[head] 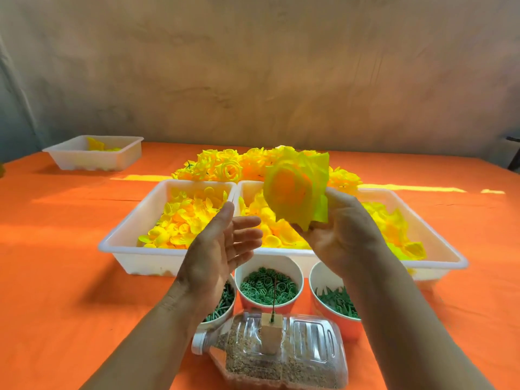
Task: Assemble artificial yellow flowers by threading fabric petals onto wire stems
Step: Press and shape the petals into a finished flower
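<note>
The orange worktop (56, 277) carries two white trays (140, 260) of loose yellow petals (183, 215), set within easy reach. A grit-filled bottle (309, 342) lies nearest as ballast. The left hand (216, 249) hovers open, fingers (244, 222) straight; the right hand (346, 235) curls its fingers round a layered yellow flower (298, 190) above the trays. The bottle's wooden block (270, 336) keeps the thin wire stem (273, 299) upright and bare.

Yellow flower (297, 190), apparently layered, blurred, raised, tilted over loose petals (183, 218).

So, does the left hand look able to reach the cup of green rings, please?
Probably yes: the left hand is open and empty, and the cup stands uncovered close beneath it.
</note>
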`<state>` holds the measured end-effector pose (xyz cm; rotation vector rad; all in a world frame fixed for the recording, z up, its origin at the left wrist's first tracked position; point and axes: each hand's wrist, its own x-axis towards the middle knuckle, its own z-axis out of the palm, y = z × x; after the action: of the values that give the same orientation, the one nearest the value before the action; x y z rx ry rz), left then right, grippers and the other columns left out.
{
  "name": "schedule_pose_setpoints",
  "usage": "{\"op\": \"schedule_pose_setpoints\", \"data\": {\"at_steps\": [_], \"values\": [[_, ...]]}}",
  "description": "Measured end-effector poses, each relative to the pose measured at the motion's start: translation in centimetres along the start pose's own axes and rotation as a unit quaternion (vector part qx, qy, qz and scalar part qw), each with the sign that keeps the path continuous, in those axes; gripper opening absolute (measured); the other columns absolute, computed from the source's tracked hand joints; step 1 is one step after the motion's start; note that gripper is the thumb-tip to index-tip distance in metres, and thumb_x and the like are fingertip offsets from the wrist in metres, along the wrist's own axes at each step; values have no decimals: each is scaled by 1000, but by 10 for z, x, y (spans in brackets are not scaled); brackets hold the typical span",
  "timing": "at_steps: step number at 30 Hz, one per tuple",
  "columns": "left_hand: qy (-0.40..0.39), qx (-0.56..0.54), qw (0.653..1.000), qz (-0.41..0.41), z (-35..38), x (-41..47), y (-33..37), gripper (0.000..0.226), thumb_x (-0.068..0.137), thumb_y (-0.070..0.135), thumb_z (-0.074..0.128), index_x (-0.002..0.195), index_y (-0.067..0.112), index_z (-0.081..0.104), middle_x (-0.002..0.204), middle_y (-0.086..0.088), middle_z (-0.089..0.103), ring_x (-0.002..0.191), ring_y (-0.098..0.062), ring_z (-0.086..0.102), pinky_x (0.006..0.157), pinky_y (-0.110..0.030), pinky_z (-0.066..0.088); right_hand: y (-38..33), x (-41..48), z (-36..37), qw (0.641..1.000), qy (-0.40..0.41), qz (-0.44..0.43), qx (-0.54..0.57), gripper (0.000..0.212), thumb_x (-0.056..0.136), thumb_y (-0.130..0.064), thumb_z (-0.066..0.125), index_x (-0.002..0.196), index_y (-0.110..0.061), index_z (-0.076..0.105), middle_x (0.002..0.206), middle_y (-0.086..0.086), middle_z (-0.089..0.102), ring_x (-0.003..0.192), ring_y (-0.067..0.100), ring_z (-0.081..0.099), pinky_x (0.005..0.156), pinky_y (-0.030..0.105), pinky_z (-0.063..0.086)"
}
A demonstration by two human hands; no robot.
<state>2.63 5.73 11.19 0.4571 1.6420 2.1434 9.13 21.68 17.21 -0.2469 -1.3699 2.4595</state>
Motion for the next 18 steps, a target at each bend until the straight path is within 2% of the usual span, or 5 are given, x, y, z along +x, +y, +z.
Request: {"op": "schedule_pose_setpoints", "data": {"at_steps": [4, 9, 11, 13, 18], "values": [[-17, 9, 1000, -22, 12, 2, 7, 40, 72, 56, 65, 89, 23, 79, 99, -7, 75, 95, -24, 72, 92, -41, 49, 22, 5, -17, 995, -6, 79, 69, 37, 91, -7, 48, 72, -11, 79, 86, 13, 75, 72, 21, 71, 63, 29, 58], [-32, -4, 999, -34, 22, 4, 8, 25, 71, 40, 75, 88, 22, 78, 97, -8, 73, 87, -22, 69, 93, -42, 51, 39, 4, -29, 991, 4, 100, 89, 21, 83, -4, 56, 84, -5, 77, 89, 16, 74, 70, 21, 72, 57, 29, 57], [-16, -14, 999, -41, 23, 6, 8, 29, 63, 31, 82, 89, 18, 75, 91, -8, 73, 82, -21, 68, 88, -40, 54, 42, 3, -33, 993, -11, 98, 67, 19, 74, -8, 62, 87, -9, 76, 91, 13, 74, 74, 20, 71, 60, 29, 57], [4, -41, 998, -51, 23, 8, 8, 30, 62, 31, 76, 87, 15, 71, 85, -9, 72, 75, -22, 70, 77, -39, 57, 44, 3, -39, 994, -37, 95, 50, 25, 65, -12, 66, 89, -11, 75, 89, 12, 73, 73, 19, 69, 62, 29, 57], [-9, -29, 999, -31, 21, 7, 11, 41, 60, 28, 75, 98, 13, 69, 94, -12, 74, 78, -22, 70, 66, -37, 59, 42, -1, -53, 987, -112, 111, -22, 29, 62, -9, 76, 89, -19, 79, 93, 7, 74, 76, 17, 69, 66, 27, 57]]}}
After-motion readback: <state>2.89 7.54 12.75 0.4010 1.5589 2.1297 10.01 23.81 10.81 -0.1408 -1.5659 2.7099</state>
